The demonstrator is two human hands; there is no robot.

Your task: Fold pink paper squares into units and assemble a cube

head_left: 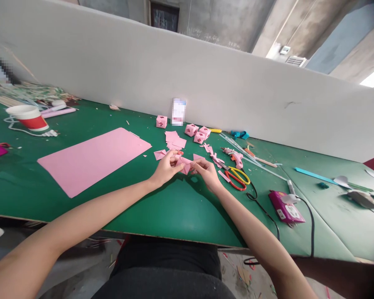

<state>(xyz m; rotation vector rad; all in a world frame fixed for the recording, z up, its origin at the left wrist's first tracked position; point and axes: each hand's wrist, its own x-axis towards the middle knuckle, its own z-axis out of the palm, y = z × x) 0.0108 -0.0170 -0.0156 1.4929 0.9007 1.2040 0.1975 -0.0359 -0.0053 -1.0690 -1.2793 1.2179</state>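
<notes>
Between my two hands, just above the green table, is a small folded pink paper piece. My left hand grips its left side with thumb and fingers. At the right edge, my right hand pinches the same piece. Another folded pink paper piece lies left of my left fingers, and part of one more shows behind my right hand. Beyond my hands lie loose pink paper squares. Pink paper cubes with openings in their sides stand farther back, among them one cube at the left.
A large pink sheet lies on the left of the green table. Right of my hands are scissors, a pink glue gun, paper scraps and a purple power box with a cable. A paper cup stands far left.
</notes>
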